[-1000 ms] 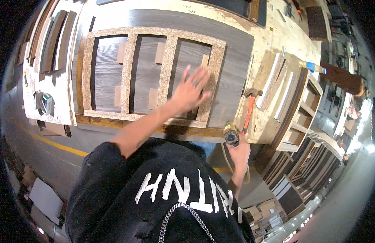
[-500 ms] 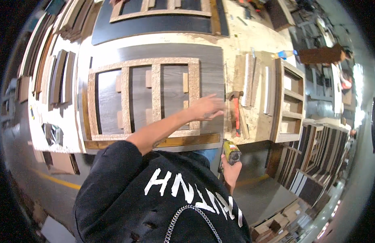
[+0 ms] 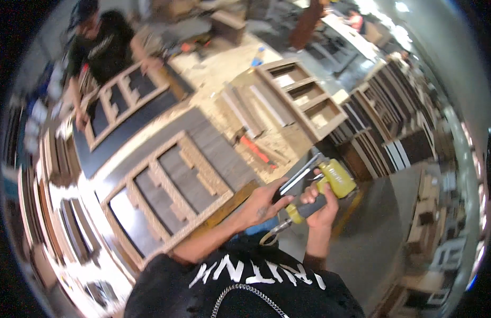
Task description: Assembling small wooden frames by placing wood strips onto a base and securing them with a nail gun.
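Observation:
My right hand (image 3: pixel 322 211) is wrapped around the grip of a yellow and black air nail gun (image 3: pixel 338 179), raised off the front right of the bench. An air hose fitting (image 3: pixel 277 231) hangs from the base of its grip. My left hand (image 3: pixel 260 205) is closed at the rear end of the gun's long silver magazine (image 3: pixel 300 176), thumb and fingers on either side of it. To the left, a chipboard frame (image 3: pixel 183 209) with crossbars and small blocks lies on a dark grey wood-grain panel (image 3: pixel 224 143).
An orange-handled hammer (image 3: pixel 259 150) lies on the bench beside loose wood strips (image 3: pixel 243 114). Beyond them stands a wooden frame with compartments (image 3: pixel 304 95). Across the bench, a person (image 3: pixel 105 47) handles another frame (image 3: pixel 123 103). Stacked boards (image 3: pixel 394 106) stand at the right.
My view has swung right. The nail gun has come up from beside the bench in my right hand, and my left hand has moved from above the frame to its magazine.

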The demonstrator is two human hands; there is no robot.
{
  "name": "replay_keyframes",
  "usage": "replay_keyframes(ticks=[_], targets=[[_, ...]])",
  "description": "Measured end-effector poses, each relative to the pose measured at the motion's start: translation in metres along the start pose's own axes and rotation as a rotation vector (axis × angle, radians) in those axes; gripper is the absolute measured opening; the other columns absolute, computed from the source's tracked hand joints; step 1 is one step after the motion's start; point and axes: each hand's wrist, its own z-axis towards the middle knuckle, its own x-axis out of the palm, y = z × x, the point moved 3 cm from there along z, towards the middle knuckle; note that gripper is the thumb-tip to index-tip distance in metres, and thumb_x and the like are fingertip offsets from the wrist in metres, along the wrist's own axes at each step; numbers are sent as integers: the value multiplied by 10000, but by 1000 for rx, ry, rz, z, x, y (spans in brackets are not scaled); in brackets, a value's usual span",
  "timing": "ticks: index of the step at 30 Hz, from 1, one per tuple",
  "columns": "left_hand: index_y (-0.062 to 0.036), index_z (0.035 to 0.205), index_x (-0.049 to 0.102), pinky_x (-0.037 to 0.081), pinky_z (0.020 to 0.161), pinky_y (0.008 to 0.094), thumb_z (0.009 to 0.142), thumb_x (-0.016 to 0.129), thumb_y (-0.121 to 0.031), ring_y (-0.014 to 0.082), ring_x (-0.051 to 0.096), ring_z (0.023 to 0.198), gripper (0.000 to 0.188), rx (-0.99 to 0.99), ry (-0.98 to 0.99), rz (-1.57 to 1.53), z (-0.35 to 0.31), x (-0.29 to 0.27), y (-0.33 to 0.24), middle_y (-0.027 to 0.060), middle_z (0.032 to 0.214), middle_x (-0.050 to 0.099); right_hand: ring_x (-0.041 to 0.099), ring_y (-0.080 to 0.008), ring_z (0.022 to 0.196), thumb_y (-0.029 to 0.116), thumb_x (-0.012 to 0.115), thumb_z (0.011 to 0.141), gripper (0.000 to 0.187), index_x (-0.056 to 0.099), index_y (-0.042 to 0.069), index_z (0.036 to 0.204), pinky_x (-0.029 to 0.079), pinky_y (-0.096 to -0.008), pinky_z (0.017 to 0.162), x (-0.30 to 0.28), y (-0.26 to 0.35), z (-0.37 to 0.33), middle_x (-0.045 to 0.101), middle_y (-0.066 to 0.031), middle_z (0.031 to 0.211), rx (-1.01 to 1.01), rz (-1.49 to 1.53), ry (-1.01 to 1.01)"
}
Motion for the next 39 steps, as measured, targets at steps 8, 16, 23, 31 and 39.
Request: replay_keyframes(ticks=[8,16,23,31,39], targets=[[-15,1276,435,497,611,470,847,733,-253,452,623,750,574,-6,69,315,-43,18,-34,271,897,615,552,-187,657,223,611,939,199,546,64,1039,475,-366,681,-9,-18,-61,556,-75,753,-112,-31,107],[18,1061,438,503,526,482,919,603,-394,420,626,628,465,-144,18,698,-105,74,-65,229,797,612,501,-199,626,292,561,958,239,511,67,892,437,-351,624,-58,-24,-114,515,-79,723,-15,238,156],[49,918,522,523,540,454,910,588,-419,367,663,624,473,-30,-35,849,-150,104,-71,197,741,631,385,-119,585,478,436,981,440,438,105,747,359,-269,615,-64,-18,-165,399,-2,666,-11,12,-71],[35,841,557,512,563,449,941,535,-454,371,651,616,499,-123,-97,875,-232,67,-70,176,606,611,378,-94,511,482,484,988,474,431,105,707,332,-226,495,-56,-37,-172,389,9,612,-104,95,40],[-14,945,606,509,672,505,988,353,-564,434,631,700,607,-352,-38,656,-355,-22,-74,223,690,629,419,-87,520,392,573,973,403,431,116,715,370,-209,486,-10,-105,-196,417,12,660,-151,123,-13]])
